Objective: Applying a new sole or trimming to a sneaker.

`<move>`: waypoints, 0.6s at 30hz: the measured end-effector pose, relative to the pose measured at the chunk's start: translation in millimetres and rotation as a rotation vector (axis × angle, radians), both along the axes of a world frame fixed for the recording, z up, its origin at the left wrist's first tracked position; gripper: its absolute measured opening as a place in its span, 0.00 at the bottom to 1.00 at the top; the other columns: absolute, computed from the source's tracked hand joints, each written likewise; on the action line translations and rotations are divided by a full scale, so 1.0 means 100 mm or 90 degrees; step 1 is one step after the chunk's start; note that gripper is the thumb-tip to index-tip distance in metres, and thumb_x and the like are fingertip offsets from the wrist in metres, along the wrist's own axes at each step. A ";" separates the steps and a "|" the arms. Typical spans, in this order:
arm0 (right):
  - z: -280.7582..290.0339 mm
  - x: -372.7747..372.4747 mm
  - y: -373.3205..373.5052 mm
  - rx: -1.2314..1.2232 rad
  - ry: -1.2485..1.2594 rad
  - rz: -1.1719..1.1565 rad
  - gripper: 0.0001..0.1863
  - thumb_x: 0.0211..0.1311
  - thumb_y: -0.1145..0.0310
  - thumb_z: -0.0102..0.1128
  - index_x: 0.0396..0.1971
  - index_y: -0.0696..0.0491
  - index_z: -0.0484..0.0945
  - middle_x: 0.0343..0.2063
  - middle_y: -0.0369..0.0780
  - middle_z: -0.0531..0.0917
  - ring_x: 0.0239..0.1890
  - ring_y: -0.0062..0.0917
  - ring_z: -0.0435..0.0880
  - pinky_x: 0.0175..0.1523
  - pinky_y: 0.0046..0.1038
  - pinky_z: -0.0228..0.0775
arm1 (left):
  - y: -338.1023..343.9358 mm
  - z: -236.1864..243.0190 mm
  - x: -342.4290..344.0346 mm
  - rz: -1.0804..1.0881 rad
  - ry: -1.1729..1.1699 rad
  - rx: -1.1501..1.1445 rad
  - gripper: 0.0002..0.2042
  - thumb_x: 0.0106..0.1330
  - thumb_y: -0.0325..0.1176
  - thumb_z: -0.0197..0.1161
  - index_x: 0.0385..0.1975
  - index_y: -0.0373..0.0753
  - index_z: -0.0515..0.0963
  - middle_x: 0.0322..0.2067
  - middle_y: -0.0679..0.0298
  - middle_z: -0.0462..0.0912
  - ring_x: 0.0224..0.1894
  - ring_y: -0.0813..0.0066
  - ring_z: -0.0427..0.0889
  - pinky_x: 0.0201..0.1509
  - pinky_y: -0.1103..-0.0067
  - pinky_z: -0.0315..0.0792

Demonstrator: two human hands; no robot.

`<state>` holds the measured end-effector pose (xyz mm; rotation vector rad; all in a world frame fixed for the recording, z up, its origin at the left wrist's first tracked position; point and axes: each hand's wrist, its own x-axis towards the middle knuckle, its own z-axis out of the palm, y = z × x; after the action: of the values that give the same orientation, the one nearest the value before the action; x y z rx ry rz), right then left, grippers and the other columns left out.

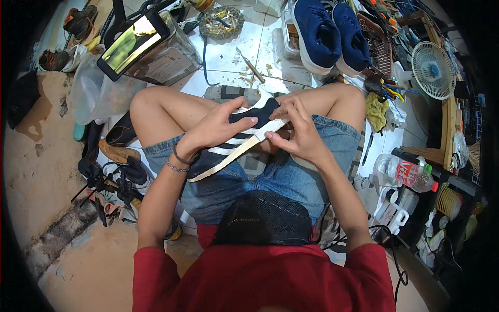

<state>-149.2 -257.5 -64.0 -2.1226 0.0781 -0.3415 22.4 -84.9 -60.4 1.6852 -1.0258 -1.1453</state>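
Observation:
A dark sneaker [240, 125] with white stripes lies tilted over my lap, its sole edge facing me. My left hand [223, 122] grips the sneaker from the left side, thumb across the upper. Along the sole's edge runs a cream band, and toward the right end of it sits a whiter strip [272, 128]. My right hand [297, 131] pinches this strip against the sneaker, thumb below and fingers above. Whether the strip is stuck down under my fingers is hidden.
Beyond my knees are a wooden-handled pointed tool [251, 66], an ashtray [221, 23] full of butts and a phone [133, 46] against a box. Blue sneakers [332, 39] stand at far right. A small fan [432, 69] and plastic bottle [405, 173] are right; several shoes lie left.

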 end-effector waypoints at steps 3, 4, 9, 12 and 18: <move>-0.04 0.01 0.04 0.024 -0.003 -0.022 0.20 0.51 0.65 0.72 0.39 0.60 0.76 0.39 0.44 0.70 0.43 0.34 0.76 0.47 0.31 0.72 | -0.01 0.08 -0.01 0.004 -0.036 0.002 0.19 0.64 0.42 0.67 0.43 0.34 0.71 0.35 0.67 0.74 0.40 0.81 0.69 0.46 0.80 0.67; -0.03 0.01 0.05 0.024 -0.001 -0.020 0.20 0.51 0.65 0.72 0.39 0.60 0.76 0.39 0.44 0.70 0.43 0.34 0.76 0.47 0.31 0.72 | -0.02 0.11 -0.02 -0.001 -0.052 -0.001 0.22 0.61 0.43 0.70 0.43 0.34 0.72 0.36 0.66 0.75 0.41 0.81 0.70 0.47 0.80 0.67; -0.08 0.01 0.11 0.002 -0.031 -0.092 0.20 0.46 0.69 0.74 0.37 0.60 0.75 0.37 0.43 0.71 0.38 0.32 0.78 0.43 0.28 0.73 | -0.03 0.02 0.03 0.028 -0.014 0.027 0.31 0.52 0.47 0.75 0.47 0.28 0.73 0.39 0.57 0.79 0.43 0.74 0.75 0.49 0.77 0.70; -0.13 0.00 0.13 -0.003 -0.032 -0.118 0.21 0.44 0.69 0.74 0.37 0.61 0.75 0.37 0.43 0.72 0.37 0.32 0.78 0.44 0.28 0.74 | -0.02 -0.11 0.03 0.041 -0.051 0.042 0.38 0.47 0.49 0.77 0.50 0.23 0.73 0.43 0.49 0.82 0.45 0.66 0.80 0.52 0.75 0.71; -0.15 0.01 0.20 0.016 -0.055 -0.160 0.19 0.44 0.68 0.74 0.34 0.60 0.76 0.36 0.42 0.72 0.40 0.32 0.77 0.43 0.30 0.74 | -0.06 -0.02 0.02 0.045 -0.002 0.062 0.41 0.44 0.50 0.78 0.50 0.22 0.74 0.45 0.44 0.82 0.48 0.62 0.81 0.55 0.73 0.72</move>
<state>-148.1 -237.7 -79.0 -2.0734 0.2983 -0.5774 24.6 -90.8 -62.6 1.7860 -0.9189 -1.1631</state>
